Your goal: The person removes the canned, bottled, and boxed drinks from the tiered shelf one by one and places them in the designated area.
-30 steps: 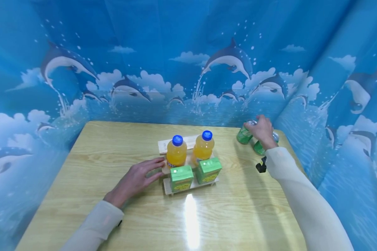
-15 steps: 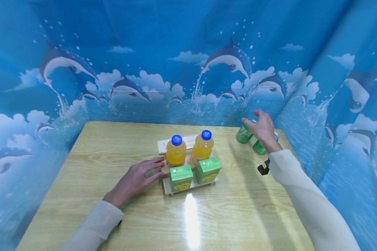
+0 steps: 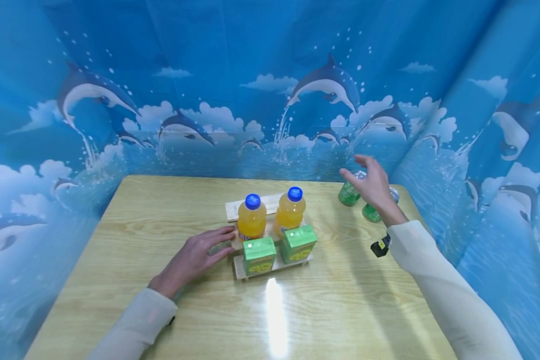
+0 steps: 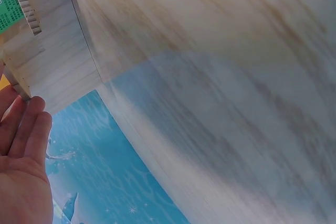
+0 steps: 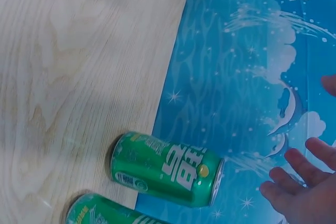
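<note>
A low wooden rack [image 3: 273, 267] holds two orange-drink bottles [image 3: 252, 220] with blue caps at the back and two green cartons [image 3: 259, 256] in front. My left hand [image 3: 195, 257], fingers extended, is at the rack's left side; in the left wrist view the fingertips of the left hand [image 4: 23, 166] meet the rack's edge. Two green cans [image 3: 349, 193] stand at the table's back right. Above them is my right hand [image 3: 372, 185], thumb and fingers spread, holding nothing. In the right wrist view the right hand [image 5: 307, 187] is apart from the nearer can [image 5: 168, 169].
The wooden table [image 3: 139, 225] reaches back to a blue curtain [image 3: 184, 75] with dolphins, which also hangs along both sides. A black device [image 3: 380, 246] sits at the right wrist.
My right hand has come off the can it was touching, rising and spreading its fingers. Both cans and the left hand have stayed in place.
</note>
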Available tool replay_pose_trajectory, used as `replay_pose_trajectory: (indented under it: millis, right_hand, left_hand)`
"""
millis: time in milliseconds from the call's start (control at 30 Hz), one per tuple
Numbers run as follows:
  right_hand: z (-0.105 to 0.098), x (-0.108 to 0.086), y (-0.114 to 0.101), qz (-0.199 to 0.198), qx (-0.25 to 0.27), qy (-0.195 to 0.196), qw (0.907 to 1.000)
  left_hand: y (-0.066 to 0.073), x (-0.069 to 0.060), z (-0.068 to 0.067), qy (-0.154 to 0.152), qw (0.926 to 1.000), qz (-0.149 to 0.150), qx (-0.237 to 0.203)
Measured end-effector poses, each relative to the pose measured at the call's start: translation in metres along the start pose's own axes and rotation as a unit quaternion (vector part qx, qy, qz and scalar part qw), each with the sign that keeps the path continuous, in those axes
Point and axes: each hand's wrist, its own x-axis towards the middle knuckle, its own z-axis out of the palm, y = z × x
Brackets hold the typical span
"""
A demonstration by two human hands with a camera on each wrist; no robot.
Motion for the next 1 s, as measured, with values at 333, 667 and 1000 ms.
replay_pose_trajectory:
  millis: [333, 667, 1000]
  right_hand:
    - [0.0, -0.006, 0.0, -0.039, 0.087, -0.036, 0.9948]
    - [-0.002, -0.013, 0.0, -0.064, 0.109, -0.062, 0.9901]
    - [0.003, -0.02, -0.003, -0.098, 0.145, -0.084, 0.981]
  left_hand:
    - [0.001, 0.0, 0.001, 0.0, 1.0, 0.0, -0.004]
    - [0.001, 0.001, 0.0, 0.001, 1.0, 0.0, -0.003]
    - [0.0, 0.001, 0.0, 0.0, 1.0, -0.003, -0.006]
